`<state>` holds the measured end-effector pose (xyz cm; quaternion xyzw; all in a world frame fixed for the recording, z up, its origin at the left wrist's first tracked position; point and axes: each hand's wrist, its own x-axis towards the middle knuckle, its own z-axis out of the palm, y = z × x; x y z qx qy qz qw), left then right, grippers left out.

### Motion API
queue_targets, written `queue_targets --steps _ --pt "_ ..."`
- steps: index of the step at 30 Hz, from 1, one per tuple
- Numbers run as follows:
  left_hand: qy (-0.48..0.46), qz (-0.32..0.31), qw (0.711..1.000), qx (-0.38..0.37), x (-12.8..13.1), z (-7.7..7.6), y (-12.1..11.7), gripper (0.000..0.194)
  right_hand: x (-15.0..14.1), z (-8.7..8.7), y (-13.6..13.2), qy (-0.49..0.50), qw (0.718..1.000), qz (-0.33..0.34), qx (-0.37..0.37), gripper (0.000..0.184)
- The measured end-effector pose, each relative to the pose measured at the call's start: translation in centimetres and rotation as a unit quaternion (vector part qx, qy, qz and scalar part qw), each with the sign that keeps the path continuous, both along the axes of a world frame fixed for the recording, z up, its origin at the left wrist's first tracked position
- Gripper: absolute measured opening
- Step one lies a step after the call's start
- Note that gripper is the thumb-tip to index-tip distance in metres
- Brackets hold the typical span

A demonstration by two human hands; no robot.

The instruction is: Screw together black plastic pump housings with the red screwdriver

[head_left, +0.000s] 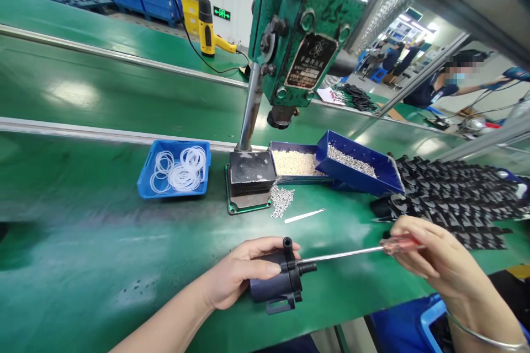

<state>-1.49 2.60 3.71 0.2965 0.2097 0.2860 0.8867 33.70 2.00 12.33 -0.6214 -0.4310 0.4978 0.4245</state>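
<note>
My left hand (238,271) is wrapped round a black plastic pump body (278,281) that lies on its side on the green bench, its short tube ports pointing up and right. My right hand (430,253) grips the red handle of a screwdriver (351,254). The long metal shaft runs left and its tip meets the pump's front face. Both hands are closed.
A green hand press (302,38) stands behind. A light blue tray of white rings (174,177), a tray of white pellets (292,164), a dark blue bin of screws (356,168), loose steel balls (281,200), tweezers (304,215), a black parts pile (455,198). A person works at far right.
</note>
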Motion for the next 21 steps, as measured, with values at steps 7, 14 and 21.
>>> queue_targets --steps 7,14,21 --pt "-0.028 0.008 1.0 0.005 -0.2 0.1 0.2 0.048 -0.4 -0.7 -0.5 0.068 0.997 0.032 -0.021 0.032" --pt "-0.034 0.005 0.999 0.008 -0.8 0.3 0.6 0.048 2.5 1.0 -0.4 -0.06 0.977 0.19 0.078 0.008" --pt "-0.019 -0.003 1.0 0.015 -0.9 0.4 0.7 0.048 1.1 3.3 -0.2 -0.119 0.976 0.181 -0.011 0.019"
